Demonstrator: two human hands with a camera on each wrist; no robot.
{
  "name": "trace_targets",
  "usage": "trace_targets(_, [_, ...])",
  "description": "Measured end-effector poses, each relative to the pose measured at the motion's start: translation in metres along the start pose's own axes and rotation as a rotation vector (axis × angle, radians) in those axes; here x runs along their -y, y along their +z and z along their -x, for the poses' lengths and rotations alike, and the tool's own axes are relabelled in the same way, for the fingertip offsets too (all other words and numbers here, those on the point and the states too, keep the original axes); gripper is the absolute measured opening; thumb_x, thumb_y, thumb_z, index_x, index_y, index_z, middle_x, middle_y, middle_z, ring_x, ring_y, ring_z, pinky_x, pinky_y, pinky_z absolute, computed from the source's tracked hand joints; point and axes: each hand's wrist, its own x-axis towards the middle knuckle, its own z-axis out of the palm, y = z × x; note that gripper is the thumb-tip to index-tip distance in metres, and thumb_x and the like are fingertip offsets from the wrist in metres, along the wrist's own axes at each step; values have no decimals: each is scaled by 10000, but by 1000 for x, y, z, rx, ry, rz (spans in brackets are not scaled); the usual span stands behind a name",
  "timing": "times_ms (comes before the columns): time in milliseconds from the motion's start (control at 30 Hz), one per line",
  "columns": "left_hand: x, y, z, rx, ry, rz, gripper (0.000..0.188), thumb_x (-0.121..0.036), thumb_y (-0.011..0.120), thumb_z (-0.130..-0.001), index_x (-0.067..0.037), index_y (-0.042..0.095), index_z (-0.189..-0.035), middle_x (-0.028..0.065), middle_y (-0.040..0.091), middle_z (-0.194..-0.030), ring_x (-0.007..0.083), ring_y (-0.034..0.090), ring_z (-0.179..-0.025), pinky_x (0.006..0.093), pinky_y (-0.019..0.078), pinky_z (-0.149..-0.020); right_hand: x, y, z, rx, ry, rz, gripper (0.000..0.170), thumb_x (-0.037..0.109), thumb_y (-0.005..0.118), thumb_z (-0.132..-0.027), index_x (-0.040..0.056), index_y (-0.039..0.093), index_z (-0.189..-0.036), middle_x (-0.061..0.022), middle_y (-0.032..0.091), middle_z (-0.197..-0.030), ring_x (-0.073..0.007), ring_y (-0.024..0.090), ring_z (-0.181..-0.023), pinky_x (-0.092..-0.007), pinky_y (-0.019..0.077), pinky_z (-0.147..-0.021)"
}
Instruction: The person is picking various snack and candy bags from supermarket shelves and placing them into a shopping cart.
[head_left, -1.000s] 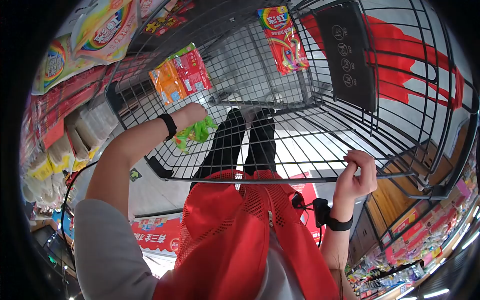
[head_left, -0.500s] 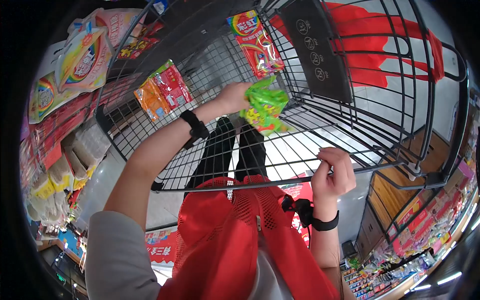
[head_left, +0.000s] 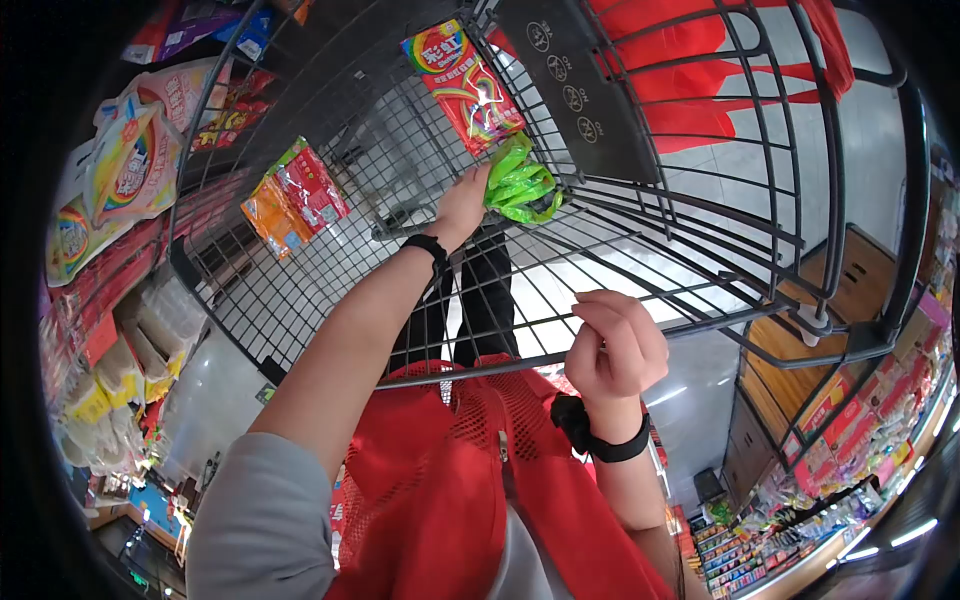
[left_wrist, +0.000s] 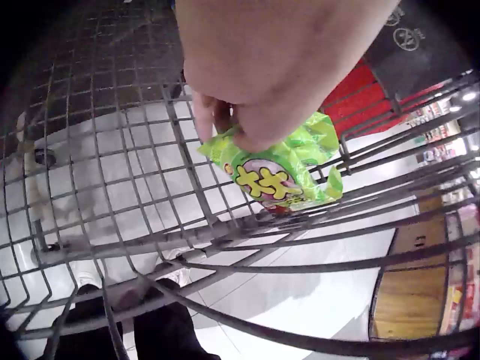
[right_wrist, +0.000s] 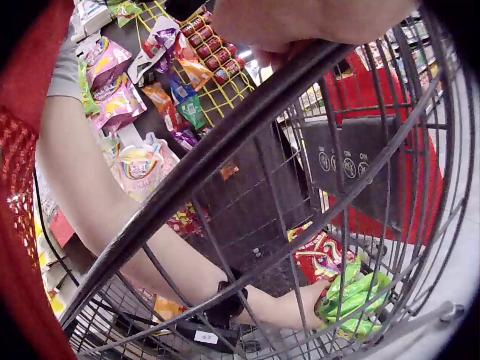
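Moved across the cart [head_left: 470, 373], the green bag [head_left: 520, 182] is pinched by the left hand [head_left: 464, 205] beside the red packet [head_left: 468, 95]; the right hand [head_left: 617, 348] is loosely curled.

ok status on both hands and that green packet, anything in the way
Left hand gripping green packet inside cart. Right hand at cart rim, grip unclear. Red packet close by, contact unclear.

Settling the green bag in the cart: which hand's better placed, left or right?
Left, I'd say: the left hand grips the green bag inside the cart, by the red rainbow packet. The right hand is at the near rim, holding no goods.
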Motion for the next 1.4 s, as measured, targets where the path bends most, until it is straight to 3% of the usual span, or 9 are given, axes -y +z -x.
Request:
trace_targets(300, [-31, 10, -10, -30, 237, -553, 1026, -225, 767, -499, -179, 181, -1341, 128, 280, -1291, 316, 323, -1178, 487, 333, -921, -4, -3, 1, 16, -36, -41, 196, -49, 540, -490, 29, 576, -666, -73, 587, -685, -182, 557, -529, -253, 429, -436])
trace_targets(633, [-41, 16, -21, -117, 3, 7, 982, -237, 744, -535, -138, 181, -1334, 176, 290, -1250, 363, 362, -1118, 399, 389, -898, -6, -4, 1, -12, -78, -63, 152, -9, 544, -485, 24, 579, -630, -66, 574, -668, -165, 550, -510, -230, 417, -422])
trace_targets(767, [-41, 15, -20, -120, 9, 23, 988, -264, 747, -526, -130, 191, -1332, 161, 278, -1266, 346, 341, -1139, 403, 368, -916, -5, -4, -1, -25, -82, -113, 199, -72, 500, -466, 10, 560, -638, -91, 582, -634, -176, 536, -464, -239, 408, -382])
trace_targets(833, [-39, 17, -19, -111, 291, -314, 991, -294, 748, -524, -119, 197, -1328, 139, 265, -1282, 318, 312, -1164, 431, 336, -930, -7, -5, -1, -6, -97, -108, 198, -70, 503, -470, 11, 558, -641, -90, 584, -639, -175, 539, -469, -239, 411, -384])
trace_targets(900, [-46, 27, -20, -134, 298, -386, 1000, -314, 751, -516, -112, 198, -1324, 119, 252, -1294, 306, 291, -1175, 470, 308, -928, -7, -6, 0, 16, -107, -103, 196, -68, 505, -473, 11, 556, -645, -88, 587, -645, -174, 543, -473, -239, 414, -387])
trace_targets(1000, [-60, 38, -34, -199, 7, -397, 1019, -344, 755, -510, -108, 193, -1327, 136, 249, -1289, 329, 289, -1167, 469, 336, -874, -7, -6, 0, 23, -111, -103, 194, -65, 513, -481, 14, 554, -653, -86, 592, -659, -171, 545, -481, -237, 416, -394])
trace_targets(1167, [-68, 31, -42, -140, -140, -307, 1015, -344, 750, -542, -84, 167, -1330, 177, 286, -1231, 351, 307, -1143, 454, 340, -885, -8, -7, 1, 50, -119, -93, 183, -63, 525, -496, 22, 554, -655, -79, 596, -675, -167, 541, -486, -235, 415, -405])
trace_targets(1233, [-59, 24, -38, -170, 87, -155, 1006, -346, 750, -555, -54, 168, -1323, 185, 297, -1221, 376, 305, -1135, 445, 314, -939, -8, -6, 2, 41, -119, -103, 183, -62, 528, -496, 24, 555, -655, -76, 595, -675, -167, 539, -485, -235, 415, -405])
trace_targets(1400, [-18, 1, -44, 177, 277, 35, 1036, -266, 766, -547, -35, 124, -1327, 213, 250, -1298, 347, 289, -1207, 380, 271, -1004, -7, -7, 2, 47, -113, -103, 184, -59, 534, -498, 31, 557, -658, -69, 594, -675, -166, 539, -488, -234, 416, -407])
